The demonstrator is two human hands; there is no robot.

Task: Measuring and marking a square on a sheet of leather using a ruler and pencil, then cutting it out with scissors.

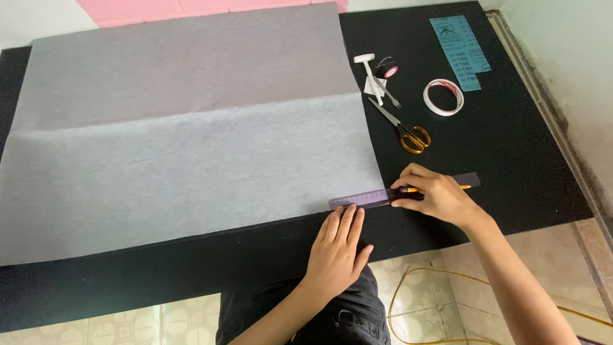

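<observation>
A large grey felt sheet [185, 147] lies spread over a black mat [511, 147]. At its near right corner a translucent purple ruler [364, 199] lies across the felt's edge and onto the mat. My left hand [337, 246] rests flat with its fingertips at the ruler's left end. My right hand [431, 195] presses on the ruler's middle and holds a yellow pencil [462, 187] along it.
Yellow-handled scissors [402, 128], a roll of white tape [443, 97], a white T-shaped tool [370, 76], a small spool [388, 70] and a teal sandpaper strip [461, 51] lie at the far right. Tiled floor and a yellow cable [415, 287] are near me.
</observation>
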